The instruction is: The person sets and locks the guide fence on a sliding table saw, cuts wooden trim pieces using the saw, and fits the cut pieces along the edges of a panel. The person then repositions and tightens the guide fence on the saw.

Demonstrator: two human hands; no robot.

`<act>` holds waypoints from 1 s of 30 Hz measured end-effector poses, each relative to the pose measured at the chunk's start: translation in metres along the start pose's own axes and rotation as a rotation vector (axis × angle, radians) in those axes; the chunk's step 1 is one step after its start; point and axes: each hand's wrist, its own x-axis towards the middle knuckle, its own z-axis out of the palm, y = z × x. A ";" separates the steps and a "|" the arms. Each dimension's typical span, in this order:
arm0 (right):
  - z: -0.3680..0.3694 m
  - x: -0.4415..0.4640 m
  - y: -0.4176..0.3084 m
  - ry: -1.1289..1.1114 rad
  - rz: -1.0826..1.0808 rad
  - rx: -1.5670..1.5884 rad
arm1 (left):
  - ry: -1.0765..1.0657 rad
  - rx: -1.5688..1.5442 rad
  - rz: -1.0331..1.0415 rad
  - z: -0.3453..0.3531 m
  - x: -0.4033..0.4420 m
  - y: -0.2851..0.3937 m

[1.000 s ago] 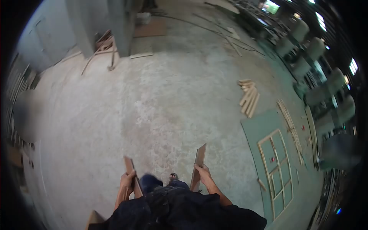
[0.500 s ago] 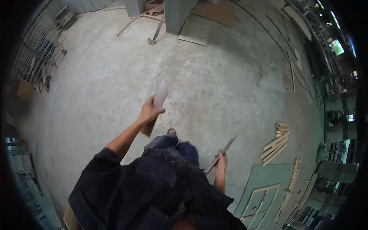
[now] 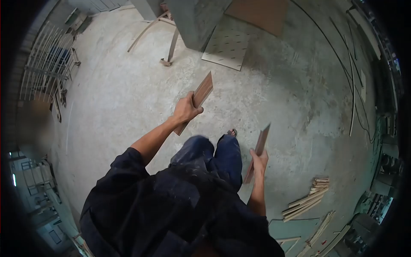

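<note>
My left hand [image 3: 186, 109] is closed around a flat reddish-brown wooden board [image 3: 203, 89], its far end tilted up and to the right. Off to the right, my right hand [image 3: 259, 162] grips a second narrow brown wooden board [image 3: 262, 139], which slants upward away from me. Both boards are held clear of the concrete floor [image 3: 141, 90]. The fingers of each hand are partly hidden behind the boards. My legs and one sandalled foot [image 3: 232, 132] show between the hands.
Ahead stands a grey pillar [image 3: 190, 21] with a pale slotted panel [image 3: 227, 46] at its base. Thin strips and a cable [image 3: 338, 53] lie at the right. Stacked wooden slats [image 3: 308, 199] rest at lower right; a metal rack [image 3: 47, 64] stands at left.
I have stepped forward, so the pillar and panel are closer and the slats lie further back. Both hands, still holding their boards, have moved right and the right hand has risen.
</note>
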 end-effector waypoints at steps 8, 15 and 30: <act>0.101 0.328 -0.142 -0.194 0.152 0.051 | -0.120 -0.030 -0.243 0.062 0.307 -0.050; 0.264 0.633 -0.059 -0.126 0.489 0.063 | -0.192 -0.169 -0.514 0.204 0.633 -0.212; 0.462 0.887 0.094 0.062 0.357 -0.337 | -0.240 0.103 -0.462 0.337 0.860 -0.343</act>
